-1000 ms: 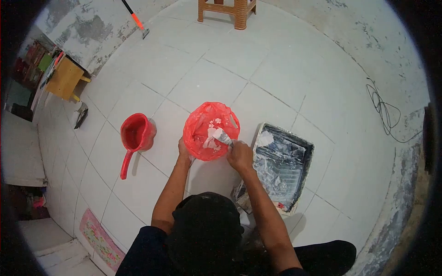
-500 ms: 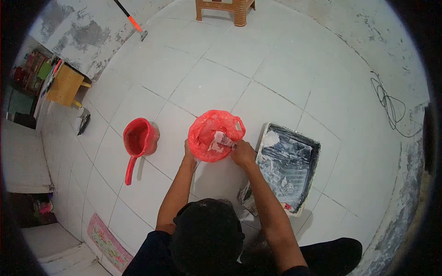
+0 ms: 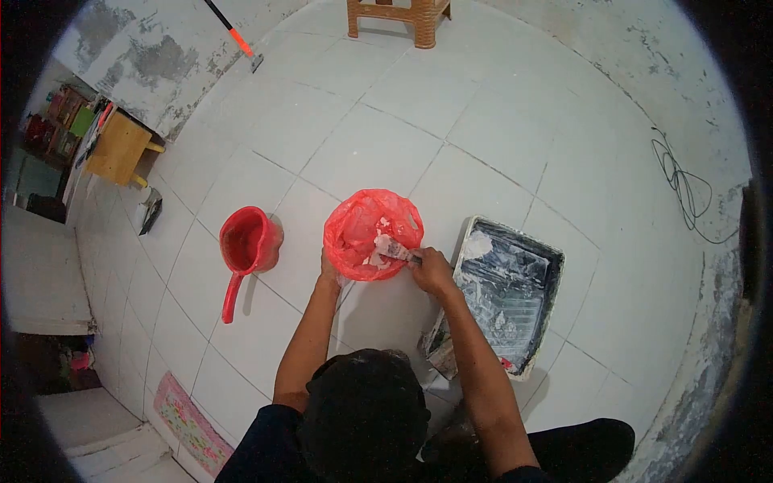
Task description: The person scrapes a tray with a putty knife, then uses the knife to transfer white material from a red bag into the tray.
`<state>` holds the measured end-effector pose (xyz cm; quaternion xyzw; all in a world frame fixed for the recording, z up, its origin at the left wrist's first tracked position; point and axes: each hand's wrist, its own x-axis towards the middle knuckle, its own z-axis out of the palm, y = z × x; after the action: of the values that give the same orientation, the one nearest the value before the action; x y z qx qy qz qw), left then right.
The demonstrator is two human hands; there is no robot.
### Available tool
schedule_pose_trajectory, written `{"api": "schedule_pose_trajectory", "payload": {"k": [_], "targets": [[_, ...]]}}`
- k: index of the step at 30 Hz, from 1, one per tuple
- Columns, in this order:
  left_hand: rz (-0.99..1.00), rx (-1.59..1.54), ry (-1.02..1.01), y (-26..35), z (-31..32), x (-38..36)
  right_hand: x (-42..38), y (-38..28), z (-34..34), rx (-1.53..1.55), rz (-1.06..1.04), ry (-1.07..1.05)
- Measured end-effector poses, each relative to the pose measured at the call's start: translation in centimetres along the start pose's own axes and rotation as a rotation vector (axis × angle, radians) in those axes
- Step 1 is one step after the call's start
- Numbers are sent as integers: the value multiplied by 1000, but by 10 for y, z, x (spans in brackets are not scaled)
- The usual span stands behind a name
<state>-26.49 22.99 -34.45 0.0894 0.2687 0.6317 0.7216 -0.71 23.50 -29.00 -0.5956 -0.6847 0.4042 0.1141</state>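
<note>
A red plastic bag point(image 3: 342, 221), its mouth spread round, sits in front of me with white paste inside. My left hand point(image 3: 328, 270) grips the bag's left side; most of its fingers are hidden behind the plastic. In my right hand point(image 3: 433, 270) is the handle of a putty knife point(image 3: 393, 248). The knife points left into the bag, and its blade is coated in white paste. Just right of that hand lies a black paint tray point(image 3: 507, 298) smeared with white.
A red water dipper point(image 3: 251, 241) stands on the tiled floor to the left. Farther off are a brown plastic stool point(image 3: 424, 32), an orange-and-black long-handled tool point(image 3: 240, 40) against the wall, a wooden stool point(image 3: 119, 149), a black cable point(image 3: 683, 189) and a pink mat point(image 3: 189, 423).
The bag has shifted slightly left and up. My right hand has drawn back a little to the right of its rim, and more of the putty knife shows.
</note>
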Motion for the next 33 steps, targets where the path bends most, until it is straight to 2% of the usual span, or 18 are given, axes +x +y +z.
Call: {"api": "schedule_pose_trajectory", "payload": {"k": [5, 10, 12, 16, 18, 20, 21, 23, 26, 30, 32, 33], "targets": [[72, 12, 130, 7, 13, -11, -4, 2, 3, 5, -32, 42], [196, 152, 245, 14, 13, -17, -9, -9, -8, 10, -100, -26], [204, 180, 358, 18, 16, -20, -12, -10, -11, 13, -145, -3], [216, 224, 387, 23, -4, -19, -17, -5, -25, 57, -243, -6], [225, 240, 451, 26, 0, -24, -29, -5, -45, 64, -200, 1], [237, 245, 421, 27, -1, -34, -41, -1, -61, 167, -242, 85], [262, 255, 401, 27, -3, -37, -48, -1, -73, 163, -235, 94], [266, 219, 372, 28, -10, -38, -64, 3, -98, 140, -85, 110], [296, 227, 373, 34, -19, -41, -85, 25, -128, 197, -75, 203], [317, 296, 452, 46, -49, -52, -99, 95, -136, 130, -117, 366], [314, 337, 431, 53, -80, -62, -104, 115, -139, -58, 39, 478], [311, 380, 416, 53, -88, -66, -112, 100, -150, 42, 128, 419]]}}
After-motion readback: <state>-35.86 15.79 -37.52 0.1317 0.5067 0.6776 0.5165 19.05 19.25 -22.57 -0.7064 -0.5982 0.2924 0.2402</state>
